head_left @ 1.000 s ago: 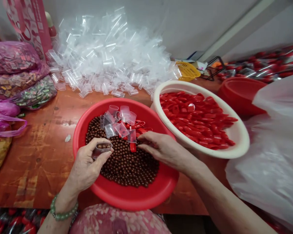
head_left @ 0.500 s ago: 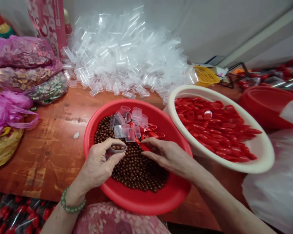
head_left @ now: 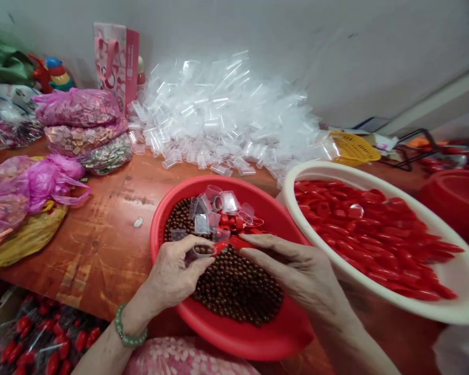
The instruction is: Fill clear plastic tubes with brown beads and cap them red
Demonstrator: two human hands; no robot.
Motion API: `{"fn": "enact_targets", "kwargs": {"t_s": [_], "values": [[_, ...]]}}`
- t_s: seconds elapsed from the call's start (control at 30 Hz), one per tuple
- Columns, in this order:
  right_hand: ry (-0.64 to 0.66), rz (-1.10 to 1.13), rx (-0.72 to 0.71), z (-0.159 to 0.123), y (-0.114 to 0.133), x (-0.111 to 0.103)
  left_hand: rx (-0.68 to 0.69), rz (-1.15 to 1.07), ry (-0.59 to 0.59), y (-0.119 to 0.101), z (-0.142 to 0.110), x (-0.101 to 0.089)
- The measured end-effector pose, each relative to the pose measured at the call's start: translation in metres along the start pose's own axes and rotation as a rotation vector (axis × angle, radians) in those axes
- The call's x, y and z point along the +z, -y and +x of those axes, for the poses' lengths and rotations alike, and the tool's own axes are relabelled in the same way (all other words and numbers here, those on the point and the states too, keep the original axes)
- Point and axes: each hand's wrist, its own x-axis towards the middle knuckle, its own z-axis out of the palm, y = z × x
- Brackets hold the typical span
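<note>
My right hand (head_left: 307, 268) has closed the gap to my left (head_left: 180, 273), bringing a glossy red plastic piece (head_left: 238, 242), carried apart half a second ago, up to the rim of the clear plastic oval container (head_left: 203, 251) of brown beads. My view has swung left: dark green fabric (head_left: 3, 60) enters at upper left, the pink-and-white patterned bag (head_left: 115, 67) shows its top edge, and the translucent white plastic sheeting (head_left: 461, 349) recedes to the lower right corner.

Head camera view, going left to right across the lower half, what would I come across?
Yellow plastic bag, green bead bracelet, left hand, red plastic piece, right hand, white basin of red plastic parts.
</note>
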Motion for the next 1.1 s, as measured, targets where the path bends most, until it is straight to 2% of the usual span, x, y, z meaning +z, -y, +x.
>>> {"fn": "enact_targets", "kwargs": {"t_s": [0.07,0.13,0.43,0.6,0.73,0.83,1.0,1.1], "values": [[-0.033,0.018,-0.018,-0.003,0.001,0.01,-0.007,0.006,-0.018,-0.001,-0.002,0.002],[-0.018,-0.023,-0.095,-0.007,0.002,0.02,-0.023,-0.026,-0.032,-0.001,-0.002,0.004],[-0.008,-0.571,-0.719,-0.021,-0.01,0.042,-0.101,-0.128,-0.106,0.004,0.002,0.003],[-0.038,-0.785,-0.83,-0.021,-0.017,0.048,-0.124,-0.192,-0.123,0.006,0.004,0.003],[-0.036,-0.843,-0.923,-0.017,-0.02,0.045,-0.107,-0.213,-0.108,0.006,0.005,0.001],[0.004,-0.764,-0.913,-0.012,-0.014,0.04,-0.082,-0.229,-0.1,0.006,0.005,0.0],[0.068,-0.433,-0.621,-0.006,0.009,0.028,-0.047,-0.217,-0.089,0.005,0.002,0.0],[0.093,-0.319,-0.546,-0.002,0.014,0.022,-0.02,-0.187,-0.069,0.004,0.001,0.0]]}}
